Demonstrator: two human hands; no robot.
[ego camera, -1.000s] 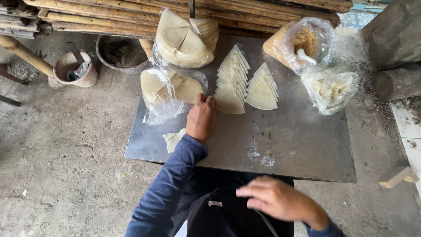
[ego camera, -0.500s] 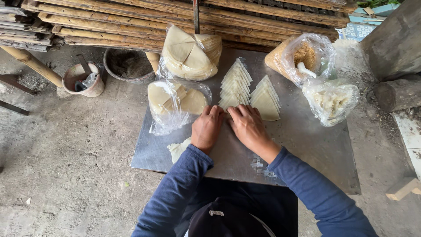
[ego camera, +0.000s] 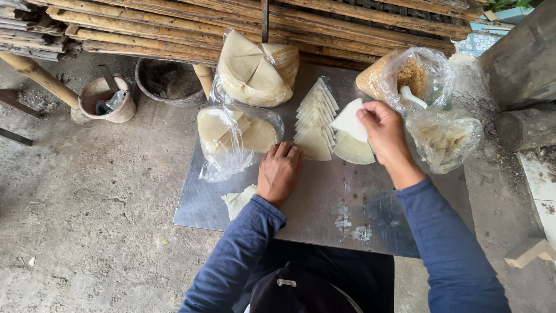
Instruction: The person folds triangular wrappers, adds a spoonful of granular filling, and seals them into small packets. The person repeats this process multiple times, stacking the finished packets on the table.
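Note:
My right hand (ego camera: 385, 132) holds a pale wedge-shaped wrapper sheet (ego camera: 349, 120), lifted just above the right stack of wedge sheets (ego camera: 354, 150). My left hand (ego camera: 279, 171) rests flat on the metal sheet (ego camera: 324, 203), fingers near the left fanned row of wedge sheets (ego camera: 315, 119) and beside a clear bag of sheets (ego camera: 234, 136). A torn scrap of sheet (ego camera: 238, 200) lies left of my left wrist. Both sleeves are blue.
A large bagged stack of round sheets (ego camera: 258, 69) sits at the back. Right of it stand a bag of brown crumbs with a white spoon (ego camera: 408, 78) and a bag of pale filling (ego camera: 445, 139). Bamboo poles (ego camera: 174, 29), a bucket (ego camera: 107, 98), a basin (ego camera: 168, 81) and a concrete block (ego camera: 521, 64) surround the sheet.
My right hand came up from my lap to the stacks, then lifted one wedge sheet off the right stack. My left hand stayed flat on the metal sheet.

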